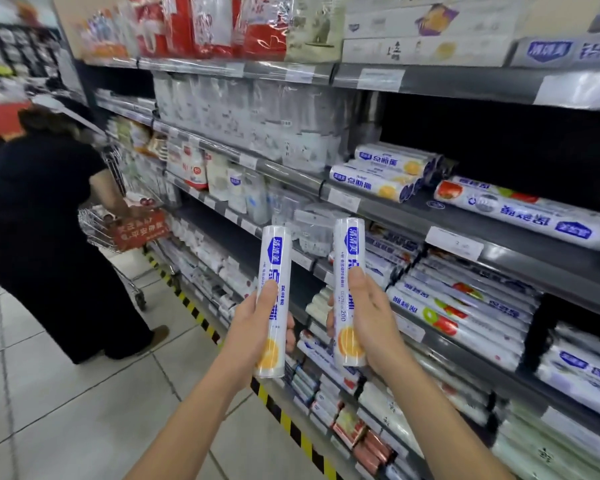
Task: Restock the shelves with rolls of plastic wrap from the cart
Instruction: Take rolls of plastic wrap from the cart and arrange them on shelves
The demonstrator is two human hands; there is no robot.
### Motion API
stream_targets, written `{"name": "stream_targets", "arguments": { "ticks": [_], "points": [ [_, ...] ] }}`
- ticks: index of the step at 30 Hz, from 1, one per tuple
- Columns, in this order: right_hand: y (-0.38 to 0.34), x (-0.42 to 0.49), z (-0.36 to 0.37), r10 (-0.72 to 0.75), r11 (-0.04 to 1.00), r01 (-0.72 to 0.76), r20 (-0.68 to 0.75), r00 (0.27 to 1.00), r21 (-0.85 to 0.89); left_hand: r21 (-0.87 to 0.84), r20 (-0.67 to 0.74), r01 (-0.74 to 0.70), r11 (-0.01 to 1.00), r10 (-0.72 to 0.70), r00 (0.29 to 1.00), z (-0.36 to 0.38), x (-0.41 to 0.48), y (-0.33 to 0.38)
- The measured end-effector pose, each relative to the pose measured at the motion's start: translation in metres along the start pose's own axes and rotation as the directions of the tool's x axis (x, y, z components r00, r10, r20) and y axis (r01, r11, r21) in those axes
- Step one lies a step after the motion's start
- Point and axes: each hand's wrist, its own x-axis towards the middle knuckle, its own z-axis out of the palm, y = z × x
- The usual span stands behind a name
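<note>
My left hand (257,320) grips a white roll of plastic wrap (272,258) with blue lettering and an orange picture, held upright. A second matching roll (348,251) stands upright in my right hand (371,317), close beside the first. Both rolls hover in front of the shelf unit. On the middle shelf (412,211) lie a few rolls of the same kind (385,174), stacked on their sides, with dark bare space to their right. A longer roll with red and green fruit print (520,213) lies on that shelf too.
A person in black (45,237) bends over a shopping cart (129,226) at the left, down the aisle. Yellow-black tape (288,424) marks the floor along the shelf base. Lower shelves (464,306) hold several packed rolls and boxes.
</note>
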Motion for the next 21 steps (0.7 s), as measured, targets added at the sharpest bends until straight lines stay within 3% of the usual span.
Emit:
{"name": "stream_targets", "arguments": {
  "ticks": [10, 16, 21],
  "points": [
    [-0.007, 0.141, -0.004, -0.015, 0.997, 0.017, -0.016, 1.0, 0.076, 0.041, 0.073, -0.014, 0.999, 0.011, 0.997, 0.024, 0.147, 0.035],
    [-0.023, 0.194, 0.001, -0.043, 0.995, 0.053, -0.115, 0.992, 0.081, 0.067, 0.178, -0.033, 0.997, 0.021, 0.984, 0.038, 0.22, 0.053],
    [-0.039, 0.228, 0.011, -0.079, 0.997, 0.076, -0.237, 0.968, -0.019, 0.07, 0.321, -0.055, 0.996, 0.03, 0.947, 0.039, 0.281, 0.07]
  ]
}}
